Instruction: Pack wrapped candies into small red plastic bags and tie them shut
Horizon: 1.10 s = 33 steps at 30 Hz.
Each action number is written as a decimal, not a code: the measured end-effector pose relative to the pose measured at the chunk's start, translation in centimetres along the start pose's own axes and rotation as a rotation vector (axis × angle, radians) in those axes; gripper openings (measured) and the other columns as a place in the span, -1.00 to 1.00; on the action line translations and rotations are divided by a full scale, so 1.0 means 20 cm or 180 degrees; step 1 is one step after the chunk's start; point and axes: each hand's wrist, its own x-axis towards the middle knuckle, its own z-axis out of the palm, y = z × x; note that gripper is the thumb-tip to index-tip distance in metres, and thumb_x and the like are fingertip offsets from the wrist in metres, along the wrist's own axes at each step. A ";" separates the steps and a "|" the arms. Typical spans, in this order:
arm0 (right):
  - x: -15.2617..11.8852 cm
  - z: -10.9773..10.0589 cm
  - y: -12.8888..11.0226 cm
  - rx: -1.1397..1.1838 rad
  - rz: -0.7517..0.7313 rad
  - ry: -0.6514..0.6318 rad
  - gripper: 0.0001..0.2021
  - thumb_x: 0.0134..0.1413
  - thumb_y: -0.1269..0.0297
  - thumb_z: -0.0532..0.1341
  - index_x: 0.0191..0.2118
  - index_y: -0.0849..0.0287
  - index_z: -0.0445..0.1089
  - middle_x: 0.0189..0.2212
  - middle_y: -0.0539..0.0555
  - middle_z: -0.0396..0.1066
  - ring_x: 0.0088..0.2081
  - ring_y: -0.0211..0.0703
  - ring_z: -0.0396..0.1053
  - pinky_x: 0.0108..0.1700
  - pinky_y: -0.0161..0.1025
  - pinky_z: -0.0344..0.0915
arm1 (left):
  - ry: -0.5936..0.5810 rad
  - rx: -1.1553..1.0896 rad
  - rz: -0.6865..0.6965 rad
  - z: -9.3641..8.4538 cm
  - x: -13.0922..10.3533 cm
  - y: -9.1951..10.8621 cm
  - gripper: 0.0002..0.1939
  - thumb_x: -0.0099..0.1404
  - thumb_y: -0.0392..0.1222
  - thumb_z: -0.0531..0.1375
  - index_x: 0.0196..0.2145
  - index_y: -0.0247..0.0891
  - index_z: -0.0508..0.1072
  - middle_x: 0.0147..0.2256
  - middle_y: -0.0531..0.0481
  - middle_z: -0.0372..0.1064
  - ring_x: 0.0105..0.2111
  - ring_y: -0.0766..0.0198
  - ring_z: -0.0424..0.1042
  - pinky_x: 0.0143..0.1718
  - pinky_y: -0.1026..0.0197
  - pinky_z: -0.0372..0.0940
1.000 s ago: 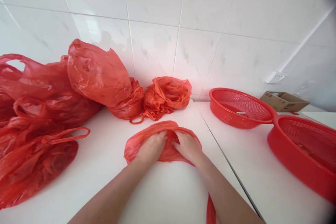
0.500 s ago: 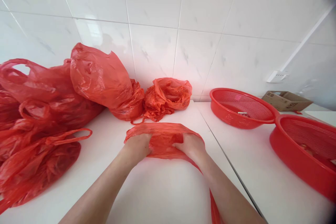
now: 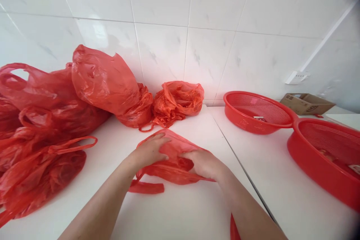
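A red plastic bag [image 3: 171, 174] lies on the white table in front of me, its mouth facing me and one handle strap stretched toward the lower left. My left hand [image 3: 150, 152] rests on the outside of the bag's left part, fingers spread. At the bag's mouth on the right is my right hand [image 3: 201, 163], fingers stretched out to the left, with part of the hand hidden by the film. Under my right forearm another strip of red plastic [image 3: 234, 228] shows.
Bulging red bags [image 3: 104, 82] crowd the left side. A crumpled red bag [image 3: 182, 99] sits against the tiled wall. To the right stand a red colander [image 3: 253, 123] and a second red colander [image 3: 315, 165], with small items inside, and a cardboard box [image 3: 306, 104].
My left hand has come out of the bag and now lies on top of it. The bag's mouth has sagged and tilted, and a handle strap has appeared at lower left.
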 end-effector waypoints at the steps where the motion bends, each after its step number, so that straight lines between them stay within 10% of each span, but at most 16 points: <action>1: -0.01 -0.02 -0.02 0.0086 -0.0010 -0.0178 -0.76 -0.29 0.34 0.34 -0.36 -0.11 0.51 -0.49 -0.13 0.47 -0.58 -0.30 0.32 -0.59 -0.38 0.11 | -0.0045 -0.0052 -0.0005 0.01 0.00 -0.03 -0.39 -0.06 -0.21 0.30 0.02 0.01 0.43 0.18 -0.06 0.20 0.18 -0.08 0.17 0.06 0.02 0.20; 10: 0.03 -0.04 -0.01 0.0172 0.0675 -0.0496 -0.49 -0.09 -0.16 0.23 -0.02 -0.04 0.41 -0.06 0.03 0.45 -0.08 -0.05 0.39 -0.16 -0.19 0.28 | 0.0252 0.0295 0.0622 0.07 -0.14 -0.06 -0.67 0.23 -0.09 0.10 -0.05 0.04 0.45 -0.04 0.04 0.44 -0.07 0.03 0.42 -0.07 0.09 0.32; 17: 0.05 0.01 0.04 0.0415 0.0995 -0.0391 -0.69 -0.09 0.08 0.29 -0.16 -0.02 0.47 -0.25 -0.03 0.47 -0.29 -0.20 0.39 -0.30 -0.28 0.23 | 0.0841 -0.0013 0.0461 0.12 -0.20 -0.12 -0.78 0.21 -0.05 0.14 -0.19 0.05 0.48 -0.15 0.09 0.49 -0.19 0.10 0.46 -0.14 0.14 0.34; 22: 0.05 -0.03 0.03 0.2165 0.0772 -0.0259 -0.73 0.00 0.04 0.23 -0.24 0.10 0.47 -0.63 -0.12 0.20 -0.59 -0.39 0.10 -0.51 -0.38 0.06 | 0.1886 -0.0014 0.0281 0.06 -0.20 -0.05 -0.84 0.22 0.02 0.11 -0.23 0.15 0.40 -0.21 0.16 0.42 -0.26 0.15 0.42 -0.16 0.09 0.32; 27: 0.04 -0.15 0.13 0.3965 0.0415 0.0775 -0.70 -0.01 -0.03 0.19 -0.30 0.11 0.38 -0.70 -0.19 0.00 -0.69 -0.43 -0.14 -0.63 -0.41 -0.14 | 0.2295 -0.0010 -0.0206 -0.01 -0.18 -0.09 -0.80 0.19 0.07 0.11 -0.20 0.13 0.36 -0.10 0.16 0.32 -0.22 0.14 0.36 -0.26 0.09 0.32; 33: 0.07 -0.16 0.37 0.3093 0.1514 0.2416 -0.64 -0.09 -0.02 0.21 -0.28 0.18 0.36 -0.63 -0.13 0.18 -0.66 -0.42 0.07 -0.64 -0.43 0.01 | 0.1764 -0.1141 -0.1088 -0.01 -0.14 -0.28 -0.57 0.14 0.20 0.14 -0.08 0.00 0.36 -0.18 0.07 0.38 -0.21 0.14 0.40 -0.18 0.11 0.31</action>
